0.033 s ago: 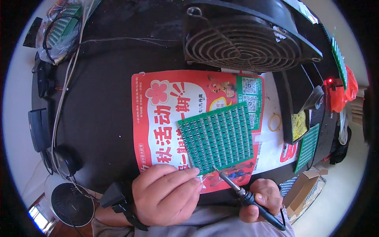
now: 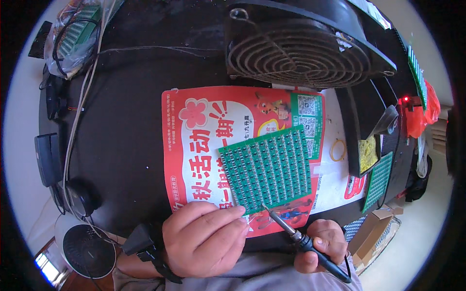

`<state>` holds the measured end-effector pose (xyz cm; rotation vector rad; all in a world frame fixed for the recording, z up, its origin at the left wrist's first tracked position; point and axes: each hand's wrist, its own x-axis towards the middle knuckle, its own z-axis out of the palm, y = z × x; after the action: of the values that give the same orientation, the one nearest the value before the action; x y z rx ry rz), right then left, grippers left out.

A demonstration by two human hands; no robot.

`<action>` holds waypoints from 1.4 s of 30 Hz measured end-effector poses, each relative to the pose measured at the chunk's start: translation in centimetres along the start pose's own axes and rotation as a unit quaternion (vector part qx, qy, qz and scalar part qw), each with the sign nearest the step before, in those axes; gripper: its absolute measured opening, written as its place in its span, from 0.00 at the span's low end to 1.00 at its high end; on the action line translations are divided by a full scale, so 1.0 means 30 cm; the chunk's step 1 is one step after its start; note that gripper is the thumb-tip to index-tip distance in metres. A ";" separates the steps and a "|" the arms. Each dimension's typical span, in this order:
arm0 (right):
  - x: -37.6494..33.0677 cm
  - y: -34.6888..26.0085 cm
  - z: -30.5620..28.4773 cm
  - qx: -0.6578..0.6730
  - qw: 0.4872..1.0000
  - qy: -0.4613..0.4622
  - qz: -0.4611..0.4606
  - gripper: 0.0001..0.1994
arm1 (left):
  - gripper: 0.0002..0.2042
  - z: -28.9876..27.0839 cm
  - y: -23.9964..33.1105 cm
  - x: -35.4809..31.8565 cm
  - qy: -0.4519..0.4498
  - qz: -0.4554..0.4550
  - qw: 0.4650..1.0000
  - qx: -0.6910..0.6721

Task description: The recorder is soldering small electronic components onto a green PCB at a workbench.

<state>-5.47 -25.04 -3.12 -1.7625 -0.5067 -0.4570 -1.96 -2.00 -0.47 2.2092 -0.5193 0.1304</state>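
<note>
While a black wire-grilled fan (image 2: 301,60) stands on the dark tabletop (image 2: 126,145) near a pale wall (image 2: 30,126), a squarish green circuit board (image 2: 266,169), dense with rows of tiny components (image 2: 286,160), lies askew over a red-and-white printed sheet (image 2: 177,145), the curled left hand (image 2: 204,240) at its near-left corner, whether gripping I cannot tell, the right hand (image 2: 326,245) grasping a soldering iron (image 2: 305,244).

A dark table (image 2: 126,145) stands near a pale wall (image 2: 25,131) and a bright window (image 2: 47,267).

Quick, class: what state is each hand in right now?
Left hand: curled at a corner of the green circuit board; grip cannot be told.
Right hand: closed, holding the soldering iron.
</note>
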 end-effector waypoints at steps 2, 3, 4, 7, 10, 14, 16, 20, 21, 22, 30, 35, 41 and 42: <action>-0.006 0.003 -0.002 0.016 1.000 0.014 -0.009 0.11 | 0.07 -0.001 -0.001 0.000 -0.001 0.001 1.000 -0.004; -0.007 0.004 -0.004 0.023 1.000 0.020 -0.010 0.11 | 0.07 -0.001 -0.001 0.000 -0.002 0.001 1.000 -0.005; -0.007 0.004 -0.007 0.029 0.999 0.025 -0.011 0.11 | 0.07 0.000 0.000 0.001 -0.001 0.001 1.000 -0.007; -0.006 0.006 -0.005 0.024 0.999 0.028 0.001 0.12 | 0.07 0.002 0.002 0.003 -0.001 -0.003 1.000 -0.011; -0.011 0.003 0.002 0.013 0.999 0.029 0.011 0.13 | 0.07 -0.001 0.000 0.000 -0.001 -0.004 1.000 -0.012; -0.006 0.000 0.000 -0.008 1.000 0.015 0.016 0.13 | 0.07 0.006 -0.003 -0.005 0.013 0.001 1.000 -0.006; -0.004 0.003 -0.005 -0.006 1.000 0.006 0.014 0.13 | 0.07 0.008 -0.003 -0.006 0.016 0.000 1.000 -0.006; -0.007 0.004 -0.016 0.025 1.000 0.014 0.009 0.13 | 0.07 0.007 0.000 -0.002 0.014 -0.001 1.000 -0.014; -0.006 0.008 -0.014 0.018 1.000 0.014 0.008 0.13 | 0.07 0.008 -0.001 -0.003 0.014 -0.002 1.000 -0.014; -0.008 0.008 -0.013 0.007 1.000 0.013 0.010 0.14 | 0.07 0.006 -0.001 -0.002 0.011 -0.003 1.000 -0.014; -0.011 0.011 -0.004 0.013 0.999 0.044 0.002 0.13 | 0.07 0.006 0.001 -0.003 0.012 -0.004 1.000 -0.010; -0.018 0.001 -0.007 0.017 0.998 0.043 0.033 0.13 | 0.07 0.001 -0.001 -0.001 0.005 -0.003 1.000 -0.011; -0.010 0.001 -0.011 -0.004 0.999 0.017 0.030 0.13 | 0.07 0.006 -0.005 -0.004 0.006 -0.006 1.000 -0.020; -0.007 0.003 -0.006 -0.004 0.999 0.022 0.028 0.13 | 0.07 0.006 -0.005 -0.003 0.005 -0.006 1.000 -0.019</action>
<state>-5.61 -25.25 -3.26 -1.7654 -0.4243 -0.4591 -2.00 -2.04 -0.71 2.1728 -0.4979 0.1240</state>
